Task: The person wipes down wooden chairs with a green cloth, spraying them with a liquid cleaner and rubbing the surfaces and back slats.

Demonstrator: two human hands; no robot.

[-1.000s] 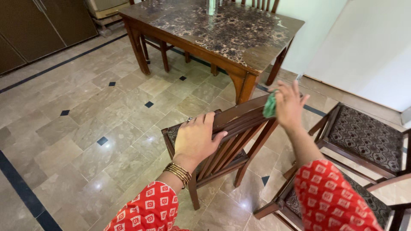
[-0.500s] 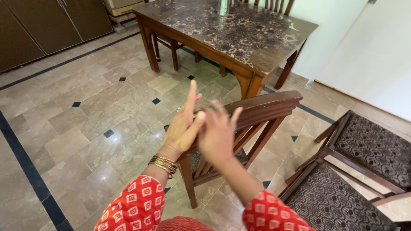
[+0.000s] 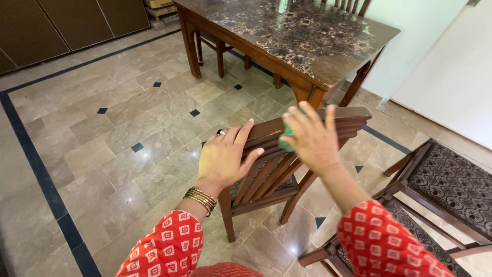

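Dark brown wooden chair (image 3: pixel 287 169) with a curved top rail and upright back slats, standing on the tiled floor (image 3: pixel 128 128) with its back toward the camera, near a corner of the marble-topped table (image 3: pixel 307 36); patterned seat cushion barely visible between the slats. Small green cloth (image 3: pixel 287 139), crumpled, pressed against the top rail under the right hand (image 3: pixel 312 136), mostly hidden by the fingers (image 3: pixel 294 120). Left end of the rail covered by the flat left hand (image 3: pixel 225 156).

Green cloth (image 3: pixel 287 137) mostly hidden under right hand (image 3: pixel 312 138); table's (image 3: pixel 307 36) far end beyond top edge.
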